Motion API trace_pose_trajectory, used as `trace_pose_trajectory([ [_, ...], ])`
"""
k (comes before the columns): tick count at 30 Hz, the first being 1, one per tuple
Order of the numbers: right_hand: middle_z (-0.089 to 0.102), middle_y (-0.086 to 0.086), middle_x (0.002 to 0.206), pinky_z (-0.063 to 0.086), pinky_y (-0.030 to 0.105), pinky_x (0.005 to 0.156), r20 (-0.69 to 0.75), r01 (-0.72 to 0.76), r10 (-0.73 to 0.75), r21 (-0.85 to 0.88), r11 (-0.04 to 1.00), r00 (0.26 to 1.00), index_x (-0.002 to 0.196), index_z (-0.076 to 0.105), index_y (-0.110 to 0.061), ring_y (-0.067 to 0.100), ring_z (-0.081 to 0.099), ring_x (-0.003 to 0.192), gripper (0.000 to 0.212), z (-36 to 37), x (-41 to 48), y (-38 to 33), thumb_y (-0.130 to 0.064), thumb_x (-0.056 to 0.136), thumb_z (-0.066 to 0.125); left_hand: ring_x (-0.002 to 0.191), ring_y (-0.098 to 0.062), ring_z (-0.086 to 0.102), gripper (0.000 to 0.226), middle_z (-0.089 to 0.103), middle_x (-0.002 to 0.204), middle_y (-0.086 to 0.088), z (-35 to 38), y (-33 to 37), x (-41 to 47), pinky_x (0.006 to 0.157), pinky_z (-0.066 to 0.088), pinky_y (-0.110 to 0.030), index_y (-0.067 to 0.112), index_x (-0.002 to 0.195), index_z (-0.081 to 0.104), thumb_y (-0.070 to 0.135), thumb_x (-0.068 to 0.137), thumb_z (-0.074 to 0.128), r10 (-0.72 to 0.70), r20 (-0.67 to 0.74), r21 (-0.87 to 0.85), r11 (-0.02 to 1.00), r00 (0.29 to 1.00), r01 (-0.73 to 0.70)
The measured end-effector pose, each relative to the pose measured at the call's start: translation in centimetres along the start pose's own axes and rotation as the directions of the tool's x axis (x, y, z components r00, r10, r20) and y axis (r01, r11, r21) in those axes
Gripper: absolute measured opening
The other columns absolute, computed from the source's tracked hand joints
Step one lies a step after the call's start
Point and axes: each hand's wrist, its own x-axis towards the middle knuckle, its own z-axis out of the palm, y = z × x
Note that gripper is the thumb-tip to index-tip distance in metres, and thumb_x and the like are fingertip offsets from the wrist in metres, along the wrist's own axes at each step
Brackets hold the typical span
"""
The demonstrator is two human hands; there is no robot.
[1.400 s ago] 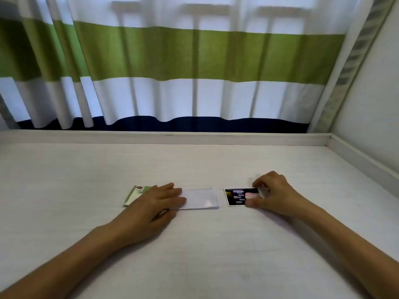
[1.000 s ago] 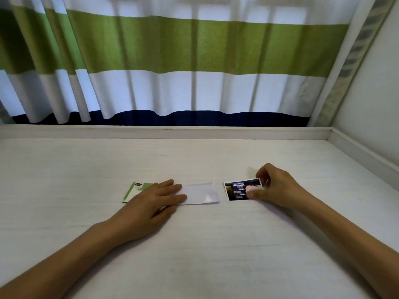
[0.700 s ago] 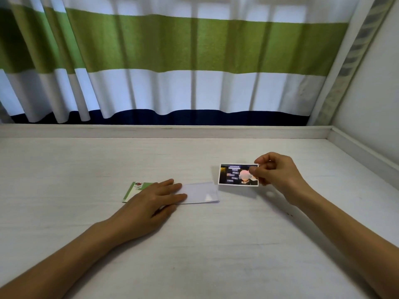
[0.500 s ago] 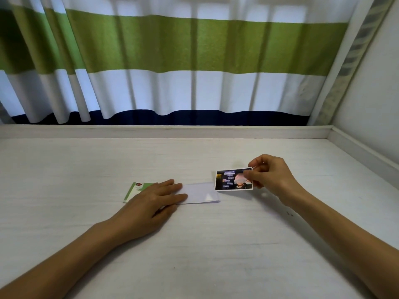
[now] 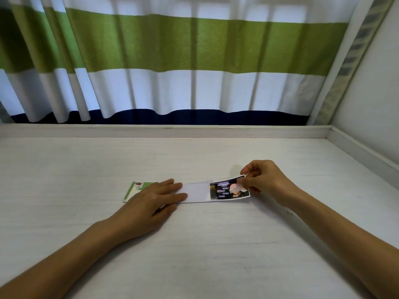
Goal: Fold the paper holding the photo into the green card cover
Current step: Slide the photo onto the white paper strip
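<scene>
A green card cover (image 5: 135, 189) lies flat on the table, mostly under my left hand (image 5: 154, 199), which presses down on it with fingers spread. A pale paper flap (image 5: 197, 191) sticks out to the right from under those fingers. My right hand (image 5: 262, 180) pinches a dark printed photo (image 5: 224, 190) by its right end and holds it low over the right end of the paper, its left edge overlapping the flap.
The white wood-grain table (image 5: 194, 244) has a raised rim at the back (image 5: 164, 130) and along the right side (image 5: 362, 156). A green, white and navy striped curtain (image 5: 172, 61) hangs behind the back rim. A wall stands at the right.
My right hand picked the photo up off the table, lifted it, then carried it left and down onto the right end of the paper. My left hand stayed put.
</scene>
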Motion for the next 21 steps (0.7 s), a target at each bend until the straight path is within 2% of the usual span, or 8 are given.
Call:
trace_pose_trajectory([
  [7, 0.063, 0.010, 0.059, 0.041, 0.024, 0.043, 0.018, -0.044, 0.045, -0.022, 0.999, 0.999, 0.088, 0.061, -0.003, 0.010, 0.049, 0.037, 0.023, 1.3, 0.6, 0.1, -0.009, 0.072, 0.075, 0.131, -0.018, 0.033, 0.062, 0.046, 0.139, -0.001, -0.2, 0.1, 0.0, 0.104, 0.030, -0.039, 0.027, 0.126, 0.054, 0.061, 0.090, 0.017, 0.007, 0.000, 0.010, 1.000, 1.000, -0.007],
  [11, 0.068, 0.011, 0.071, 0.047, 0.029, 0.050, 0.034, -0.018, 0.020, -0.037, 0.999, 0.999, 0.097, 0.060, -0.006, 0.018, 0.058, 0.051, 0.028, 1.5, 0.1, 0.5, -0.013, 0.074, 0.074, 0.133, -0.014, 0.030, 0.056, 0.041, 0.142, 0.001, -0.2, 0.1, -0.4, 0.105, 0.027, -0.036, 0.029, 0.130, 0.050, 0.058, 0.092, 0.021, 0.000, -0.014, 0.007, 1.000, 1.000, 0.001],
  [13, 0.068, 0.006, 0.076, 0.048, 0.028, 0.053, -0.003, 0.020, -0.021, -0.133, 0.991, 1.000, 0.099, 0.061, -0.010, 0.018, 0.059, 0.055, 0.027, 0.9, -0.8, 0.9, -0.018, 0.076, 0.073, 0.130, -0.013, 0.035, 0.050, 0.042, 0.142, 0.000, -0.6, 0.5, -0.5, 0.105, 0.028, -0.036, 0.025, 0.130, 0.049, 0.049, 0.090, 0.034, -0.015, -0.056, 0.010, 1.000, 0.998, 0.015],
  [15, 0.064, -0.005, 0.074, 0.043, 0.021, 0.057, -0.031, 0.079, -0.092, -0.293, 0.953, 0.995, 0.098, 0.065, -0.015, 0.009, 0.057, 0.059, 0.022, 0.3, -1.9, 1.2, -0.023, 0.078, 0.071, 0.121, -0.016, 0.045, 0.049, 0.051, 0.134, -0.004, -1.3, 0.6, -0.6, 0.100, 0.035, -0.040, 0.019, 0.124, 0.056, 0.044, 0.084, 0.042, -0.043, -0.147, 0.026, 0.999, 0.988, 0.048],
  [17, 0.059, -0.014, 0.074, 0.041, 0.020, 0.061, -0.022, 0.133, -0.158, -0.432, 0.892, 0.987, 0.093, 0.068, -0.017, 0.003, 0.054, 0.066, 0.016, -0.2, -3.1, 1.5, -0.026, 0.081, 0.067, 0.113, -0.021, 0.053, 0.054, 0.060, 0.125, -0.006, -1.8, 0.3, -0.5, 0.098, 0.037, -0.040, 0.015, 0.117, 0.062, 0.052, 0.081, 0.048, -0.072, -0.207, 0.033, 0.996, 0.976, 0.080],
  [19, 0.058, -0.010, 0.079, 0.044, 0.025, 0.068, 0.000, 0.171, -0.194, -0.471, 0.865, 0.981, 0.090, 0.069, -0.018, 0.002, 0.053, 0.070, 0.011, -0.2, -4.0, 1.7, -0.025, 0.083, 0.064, 0.109, -0.019, 0.057, 0.063, 0.064, 0.119, -0.005, -1.9, -0.1, -0.5, 0.100, 0.037, -0.039, 0.014, 0.114, 0.064, 0.064, 0.081, 0.043, -0.084, -0.213, 0.048, 0.994, 0.974, 0.096],
  [21, 0.059, -0.002, 0.086, 0.045, 0.028, 0.072, 0.021, 0.209, -0.226, -0.480, 0.852, 0.974, 0.088, 0.069, -0.019, 0.003, 0.053, 0.071, 0.009, -0.1, -4.4, 1.8, -0.024, 0.084, 0.062, 0.107, -0.017, 0.059, 0.067, 0.066, 0.116, -0.005, -1.6, -0.4, -0.5, 0.100, 0.039, -0.041, 0.013, 0.111, 0.066, 0.067, 0.081, 0.040, -0.100, -0.195, 0.048, 0.993, 0.976, 0.111],
])
